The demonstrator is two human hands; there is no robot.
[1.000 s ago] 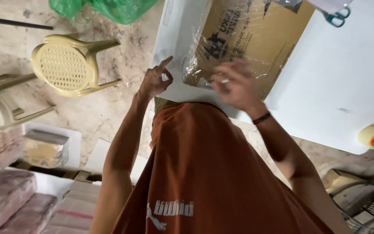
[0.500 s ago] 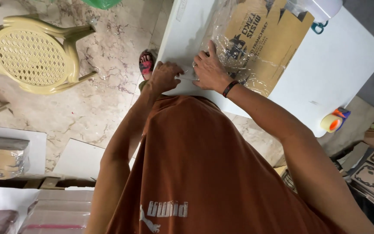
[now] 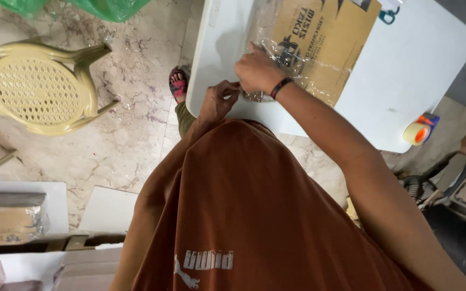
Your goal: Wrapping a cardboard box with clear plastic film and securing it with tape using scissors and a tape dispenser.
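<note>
Both hands have shifted since half a second ago: the left hand (image 3: 218, 99) now sits curled at the near edge of the white counter (image 3: 405, 70), pinching clear plastic wrap (image 3: 276, 54). Right hand (image 3: 257, 70) presses down on the wrap, just beyond the left. One flat cardboard package (image 3: 324, 37) lies beneath it. One tape roll (image 3: 417, 132) rests well to the right, near the counter's edge. One plastic chair (image 3: 39, 89) stands on the floor, well left.

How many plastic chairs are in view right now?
1: a cream plastic chair on the marble floor, left of the white table. Others may lie outside the frame.
</note>
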